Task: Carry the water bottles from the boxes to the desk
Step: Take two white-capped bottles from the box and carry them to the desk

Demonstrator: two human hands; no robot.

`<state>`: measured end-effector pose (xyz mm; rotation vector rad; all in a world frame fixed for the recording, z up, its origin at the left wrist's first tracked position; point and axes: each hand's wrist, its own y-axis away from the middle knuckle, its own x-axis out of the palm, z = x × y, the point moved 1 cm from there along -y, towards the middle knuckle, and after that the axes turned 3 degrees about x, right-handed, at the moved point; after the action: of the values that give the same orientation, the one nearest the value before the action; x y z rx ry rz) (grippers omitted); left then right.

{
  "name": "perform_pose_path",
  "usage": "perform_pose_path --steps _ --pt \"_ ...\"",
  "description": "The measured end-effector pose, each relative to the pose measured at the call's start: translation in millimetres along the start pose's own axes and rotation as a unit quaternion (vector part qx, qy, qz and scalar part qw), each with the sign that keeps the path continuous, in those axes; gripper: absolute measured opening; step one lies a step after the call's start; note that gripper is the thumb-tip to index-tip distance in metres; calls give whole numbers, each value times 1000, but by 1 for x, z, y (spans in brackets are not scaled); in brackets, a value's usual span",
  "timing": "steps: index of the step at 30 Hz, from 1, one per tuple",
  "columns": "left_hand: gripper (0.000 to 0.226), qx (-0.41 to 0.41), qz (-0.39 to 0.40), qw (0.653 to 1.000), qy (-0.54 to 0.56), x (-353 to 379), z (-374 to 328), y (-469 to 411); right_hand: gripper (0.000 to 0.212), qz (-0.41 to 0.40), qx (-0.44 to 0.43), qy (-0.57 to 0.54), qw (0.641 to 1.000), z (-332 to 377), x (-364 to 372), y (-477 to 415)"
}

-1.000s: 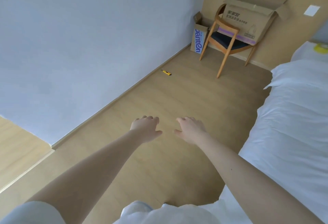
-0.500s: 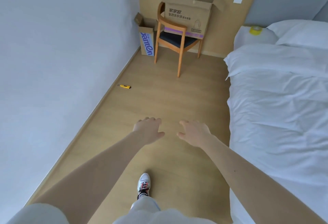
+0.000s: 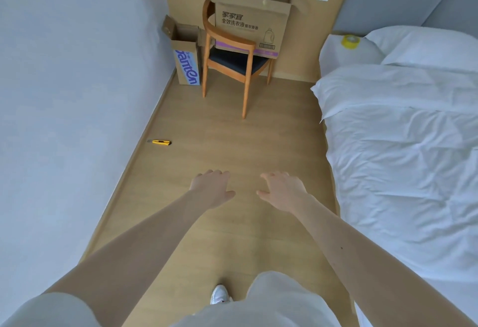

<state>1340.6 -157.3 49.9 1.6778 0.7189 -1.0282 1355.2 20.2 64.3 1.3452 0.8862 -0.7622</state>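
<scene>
**Empty hands held out over a bedroom floor, boxes at the far wall**

A light wooden floor (image 3: 232, 145) runs up the middle of the frame, between a pale grey wall (image 3: 64, 93) on the left and a white-sheeted bed (image 3: 401, 171) on the right. At the bottom centre a white shoe (image 3: 219, 294) shows beside a leg in light shorts. Both bare arms reach forward from the lower corners, nearly straight. The left hand (image 3: 212, 188) and the right hand (image 3: 282, 192) hover side by side at mid-frame, apart from each other, backs up, fingers loosely curled. Neither grasps or touches anything.

Further on, left of centre, a yellow utility knife (image 3: 161, 142) lies on the floor close to the wall's foot. At the upper centre a wooden chair (image 3: 238, 62) with a dark seat stands against the far wall. A large cardboard box (image 3: 248, 29) sits on that seat, its flaps open. Just left of the chair a small cardboard box (image 3: 187, 65) with blue lettering stands upright on the floor in the corner, its top also open. What lies inside either box cannot be made out from this angle, so no water bottles show. At the upper right a roll of yellow tape (image 3: 350, 41) rests on a white surface beside the pillow.
</scene>
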Motion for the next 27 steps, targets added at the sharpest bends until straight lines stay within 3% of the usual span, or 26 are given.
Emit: perform_pose_path --steps 14,27 --pt "48 -30 -24 999 -15 -86 65 -155 51 -17 -38 -21 999 -5 -81 -184" --pt "47 -50 24 998 -25 -178 79 -331 52 13 -59 -52 997 -61 -167 -361"
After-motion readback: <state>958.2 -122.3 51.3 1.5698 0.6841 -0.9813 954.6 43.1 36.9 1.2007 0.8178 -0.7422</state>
